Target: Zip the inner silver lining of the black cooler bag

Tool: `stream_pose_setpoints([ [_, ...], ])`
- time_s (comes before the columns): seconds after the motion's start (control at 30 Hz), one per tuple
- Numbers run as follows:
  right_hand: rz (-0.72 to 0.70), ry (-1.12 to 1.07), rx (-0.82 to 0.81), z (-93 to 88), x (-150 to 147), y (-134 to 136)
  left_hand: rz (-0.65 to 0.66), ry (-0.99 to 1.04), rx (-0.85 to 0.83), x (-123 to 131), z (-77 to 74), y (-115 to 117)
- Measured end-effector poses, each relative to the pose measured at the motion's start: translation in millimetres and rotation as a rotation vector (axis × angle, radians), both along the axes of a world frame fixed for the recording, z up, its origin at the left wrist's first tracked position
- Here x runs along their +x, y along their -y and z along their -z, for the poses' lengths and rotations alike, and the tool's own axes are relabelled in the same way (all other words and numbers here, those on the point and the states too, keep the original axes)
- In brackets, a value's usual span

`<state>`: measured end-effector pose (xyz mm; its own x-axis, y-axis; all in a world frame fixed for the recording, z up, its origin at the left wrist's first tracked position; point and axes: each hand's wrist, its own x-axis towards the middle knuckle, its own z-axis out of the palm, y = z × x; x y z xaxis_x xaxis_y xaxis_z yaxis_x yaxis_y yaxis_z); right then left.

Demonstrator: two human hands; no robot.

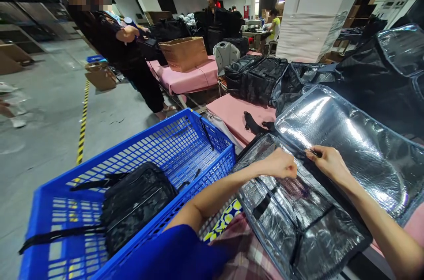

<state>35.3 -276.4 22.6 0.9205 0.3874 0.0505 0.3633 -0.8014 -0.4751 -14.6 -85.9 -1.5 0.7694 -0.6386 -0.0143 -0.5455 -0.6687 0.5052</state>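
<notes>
An open insulated bag (pixel 298 218) with silver foil lining lies in front of me, its lid (pixel 351 138) folded back to the right. My left hand (pixel 280 164) is closed in a fist at the bag's hinge edge, gripping the rim there. My right hand (pixel 326 160) pinches a small black zipper pull (pixel 314 153) at the same seam. A black strap (pixel 255 123) lies on the pink table (pixel 232 112) just beyond the bag.
A blue plastic crate (pixel 198 138) at my left holds a closed black bag (pixel 135 202). Several black bags (pixel 261 77) are piled behind. A person in black (pixel 126 50) stands by another pink table with a cardboard box (pixel 183 52). A white pillar (pixel 308 19) rises at the right.
</notes>
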Motion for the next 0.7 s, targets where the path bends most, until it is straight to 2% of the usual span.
stream_pose_setpoints([
  [0.03, 0.001, -0.002, -0.002, -0.5, -0.1, -0.3, 0.138, -0.158, -0.004, -1.0, -2.6, -8.8],
  [0.07, 0.002, -0.005, -0.005, -1.0, -0.2, -0.6, 0.207, -0.253, -0.010, -0.8, -4.7, -16.7],
  [0.1, 0.002, -0.006, -0.009, -1.5, -0.4, -1.0, 0.187, -0.253, -0.021, 1.1, -6.2, -23.3],
  [0.13, 0.002, -0.008, -0.013, -2.0, -0.4, -1.3, 0.084, -0.154, -0.038, 4.7, -7.2, -28.1],
  [0.2, 0.003, -0.006, -0.021, -2.5, -0.2, -1.6, -0.195, 0.207, -0.088, 16.5, -7.5, -33.0],
  [0.23, 0.004, -0.003, -0.026, -2.6, 0.1, -1.4, -0.286, 0.374, -0.103, 24.0, -7.0, -33.6],
  [0.27, 0.004, 0.000, -0.030, -2.6, 0.6, -1.1, -0.324, 0.501, -0.105, 31.8, -6.4, -33.8],
  [0.3, 0.002, 0.003, -0.036, -2.4, 1.2, -0.7, -0.313, 0.582, -0.092, 39.4, -5.8, -33.7],
  [0.37, -0.004, 0.006, -0.049, -1.8, 2.8, 0.3, -0.206, 0.643, -0.049, 52.5, -5.3, -34.0],
  [0.53, -0.017, -0.003, -0.098, 2.9, 6.7, 0.7, 0.038, 0.612, 0.090, 72.1, -12.5, -35.4],
  [0.63, -0.012, 0.024, -0.147, 4.3, 4.8, -0.3, 0.079, 0.491, 0.141, 83.4, -20.1, -33.2],
  [0.7, 0.008, 0.062, -0.177, 2.6, 0.6, -1.7, 0.051, 0.418, 0.140, 91.8, -24.0, -31.2],
])
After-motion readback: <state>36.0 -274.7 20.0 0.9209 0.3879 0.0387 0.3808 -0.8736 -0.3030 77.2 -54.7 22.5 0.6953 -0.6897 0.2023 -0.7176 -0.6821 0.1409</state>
